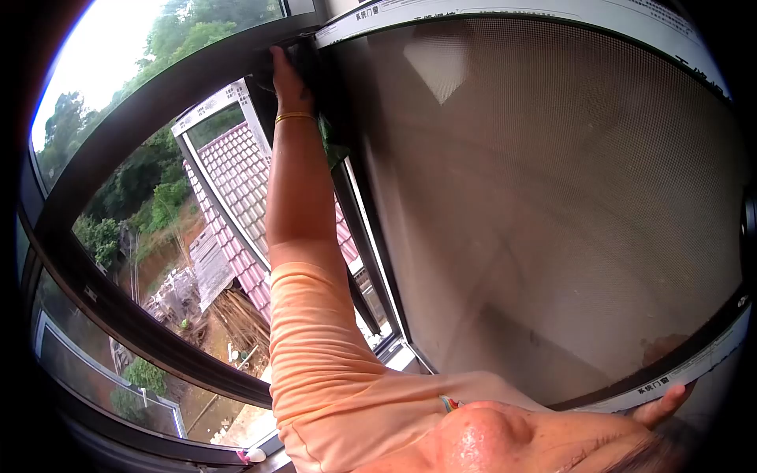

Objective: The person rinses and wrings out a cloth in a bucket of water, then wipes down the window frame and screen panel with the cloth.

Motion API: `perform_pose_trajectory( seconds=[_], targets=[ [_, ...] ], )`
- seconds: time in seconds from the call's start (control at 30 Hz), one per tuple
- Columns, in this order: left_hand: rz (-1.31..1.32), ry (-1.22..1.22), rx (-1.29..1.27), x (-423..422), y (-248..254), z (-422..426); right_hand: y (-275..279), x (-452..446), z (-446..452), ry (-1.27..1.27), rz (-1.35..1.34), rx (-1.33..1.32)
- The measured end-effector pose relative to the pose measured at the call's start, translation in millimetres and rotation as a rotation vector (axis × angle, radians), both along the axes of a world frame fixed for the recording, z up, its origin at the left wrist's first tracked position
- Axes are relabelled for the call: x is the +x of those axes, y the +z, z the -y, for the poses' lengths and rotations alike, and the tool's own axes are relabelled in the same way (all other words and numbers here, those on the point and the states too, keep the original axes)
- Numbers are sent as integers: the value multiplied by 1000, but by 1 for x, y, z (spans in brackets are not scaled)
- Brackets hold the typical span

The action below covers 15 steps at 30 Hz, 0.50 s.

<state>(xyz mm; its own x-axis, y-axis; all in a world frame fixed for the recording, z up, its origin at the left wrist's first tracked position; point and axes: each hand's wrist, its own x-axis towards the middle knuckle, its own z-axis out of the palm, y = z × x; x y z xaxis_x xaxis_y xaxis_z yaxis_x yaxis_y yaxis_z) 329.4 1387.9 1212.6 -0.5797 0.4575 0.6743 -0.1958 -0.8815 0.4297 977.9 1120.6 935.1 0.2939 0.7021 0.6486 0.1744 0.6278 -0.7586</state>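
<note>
Orange-sleeved upper hand [290,85] at dk win. frame [189,77], lower hand [661,407] pt-hidden; can't tell grips.

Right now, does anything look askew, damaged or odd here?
One thing: a pale, pointed patch near the top of the mesh screen stands out against the darker area around it. I can't tell what causes it.

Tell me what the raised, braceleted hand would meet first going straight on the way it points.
Probably the dark window frame bar, just beyond the raised hand; depth is unclear, so they may already touch.
</note>
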Motion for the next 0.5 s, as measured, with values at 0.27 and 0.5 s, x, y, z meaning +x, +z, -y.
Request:
perform_pose_trajectory(
  seconds=[0.27, 0.5],
  targets=[
    [4, -9, 5, -6, 9, 10, 3, -3, -8, 32, -69, 1],
    [2, -198, 48, 10, -8, 25, 6, 0, -10, 102, 18, 11]
  ],
)
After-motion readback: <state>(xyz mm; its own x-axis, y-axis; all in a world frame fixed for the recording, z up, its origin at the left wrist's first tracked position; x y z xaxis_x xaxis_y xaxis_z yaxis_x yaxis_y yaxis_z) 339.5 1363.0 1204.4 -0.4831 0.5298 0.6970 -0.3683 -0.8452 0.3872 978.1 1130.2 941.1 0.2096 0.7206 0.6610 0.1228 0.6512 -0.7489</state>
